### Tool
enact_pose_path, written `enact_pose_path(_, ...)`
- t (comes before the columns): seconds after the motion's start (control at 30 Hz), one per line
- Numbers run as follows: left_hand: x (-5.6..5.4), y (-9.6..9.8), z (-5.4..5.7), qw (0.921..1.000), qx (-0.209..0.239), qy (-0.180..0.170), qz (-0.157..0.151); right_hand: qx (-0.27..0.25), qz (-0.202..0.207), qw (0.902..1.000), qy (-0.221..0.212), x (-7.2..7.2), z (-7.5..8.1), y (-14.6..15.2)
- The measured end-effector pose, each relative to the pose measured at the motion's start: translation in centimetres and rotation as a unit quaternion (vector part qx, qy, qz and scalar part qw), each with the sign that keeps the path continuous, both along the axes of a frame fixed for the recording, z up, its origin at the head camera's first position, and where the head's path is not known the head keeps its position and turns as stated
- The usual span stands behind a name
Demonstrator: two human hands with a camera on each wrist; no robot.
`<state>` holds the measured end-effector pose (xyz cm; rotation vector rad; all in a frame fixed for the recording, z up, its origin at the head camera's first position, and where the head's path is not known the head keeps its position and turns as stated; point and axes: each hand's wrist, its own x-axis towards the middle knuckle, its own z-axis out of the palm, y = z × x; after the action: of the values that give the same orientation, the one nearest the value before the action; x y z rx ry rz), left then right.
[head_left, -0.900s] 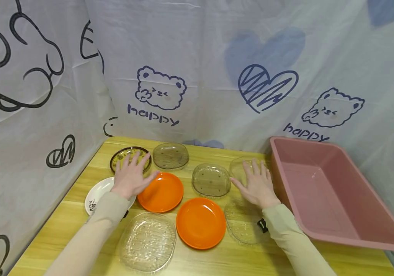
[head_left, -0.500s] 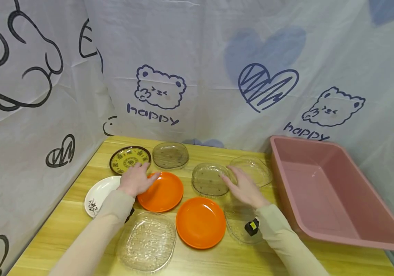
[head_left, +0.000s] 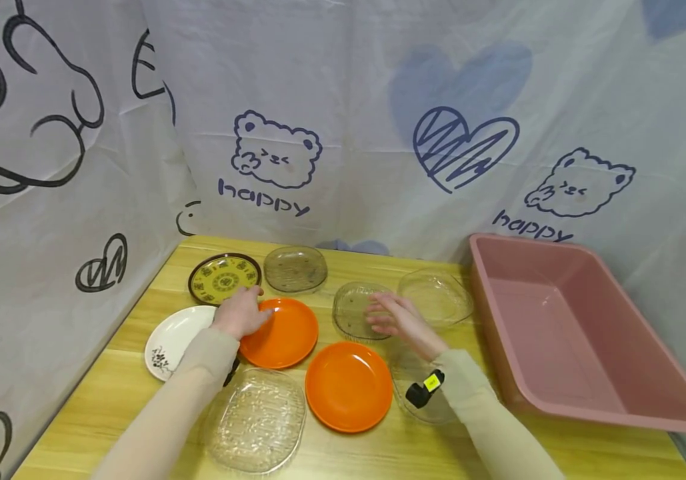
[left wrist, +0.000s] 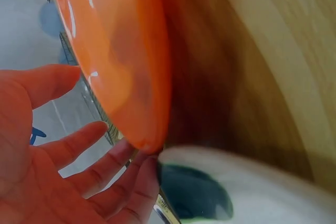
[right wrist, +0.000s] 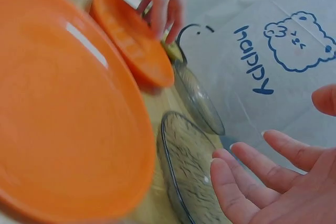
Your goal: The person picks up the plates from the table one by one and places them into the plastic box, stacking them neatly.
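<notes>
In the head view my left hand (head_left: 239, 316) is over the left rim of the upper orange plate (head_left: 290, 337), beside the white plate (head_left: 176, 335) with a floral print. The left wrist view shows its fingers loosely spread, thumb near that orange rim; whether the fingertips touch it I cannot tell. My right hand (head_left: 404, 321), fingers relaxed and holding nothing, hovers above the right side of a smoky glass plate (head_left: 349, 312). A second orange plate (head_left: 349, 388) lies nearer the front. Behind my left hand is a yellow patterned plate (head_left: 217, 275) with a brown rim.
Another smoky glass plate (head_left: 295, 270) lies at the back. Clear plates lie at front left (head_left: 259, 420), back right (head_left: 439, 297) and partly under my right wrist (head_left: 404, 377). A deep pink tub (head_left: 559, 347) stands right. Printed cloth (head_left: 355, 133) hangs behind the table.
Both hands have moved inward, towards each other, and their spread fingers have relaxed. My right hand left the back-right clear plate for the smoky plate; my left uncovered the yellow plate. The plates stay put.
</notes>
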<state>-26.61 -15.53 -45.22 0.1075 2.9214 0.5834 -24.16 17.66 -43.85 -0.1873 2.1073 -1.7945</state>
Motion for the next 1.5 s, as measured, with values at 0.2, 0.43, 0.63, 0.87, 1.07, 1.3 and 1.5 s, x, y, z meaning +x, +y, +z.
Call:
enact_pose_path(0.2, -0.4, 0.5, -0.1, 0.9997, 0.011, -0.021, -0.008, -0.046, -0.005, 0.9975, -0.053, -0.1, -0.5, -0.3)
enact_pose_path(0.43, -1.0, 0.9, 0.5, 0.9982, 0.013, -0.057, -0.009, -0.081, -0.010, 0.9928, -0.088, -0.3, -1.2, -0.4)
enact_pose_path(0.63, -1.3, 0.9, 0.5, 0.9962, 0.023, -0.083, 0.003, -0.106, -0.025, 0.9871, -0.118, -0.3, -1.4, -0.6)
enact_pose_path(0.87, -1.7, 0.9, 0.0, 0.9947, 0.041, -0.094, 0.007, -0.130, -0.043, 0.9813, -0.135, -0.2, -1.5, -0.9)
enact_pose_path(1.07, -1.9, 0.8, -0.2, 0.9934, 0.055, -0.101, 0.000, -0.132, -0.043, 0.9803, -0.140, -0.2, -1.6, -1.0)
enact_pose_path(1.3, -1.9, 0.1, -0.2, 0.9857, 0.115, -0.121, -0.022, -0.130, -0.040, 0.9802, -0.144, -0.3, -1.7, -1.1)
enact_pose_path(1.5, -2.1, -0.3, -0.3, 0.9761, 0.169, -0.135, -0.023, -0.140, -0.039, 0.9781, -0.149, -0.4, -1.7, -1.2)
